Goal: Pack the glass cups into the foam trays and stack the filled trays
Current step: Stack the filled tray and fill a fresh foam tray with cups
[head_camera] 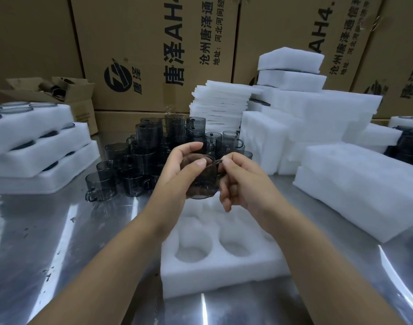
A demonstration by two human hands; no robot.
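— What's the shiny surface?
— A metal table [36,242], streaked with glare.
— And behind it?
— Big cardboard boxes [142,43] with black printing. A smaller open box [81,102] sits at the far left.

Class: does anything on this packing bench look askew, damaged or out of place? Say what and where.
The filled foam trays stacked at left sit askew: each layer is offset and tilted, not squared.

A shiny metal table [60,242] carries an empty foam tray [224,273] at its near middle, with a cluster of dark glass cups [135,165] behind it. A stack of filled trays [36,165] sits at left, foam blocks [353,188] at right.
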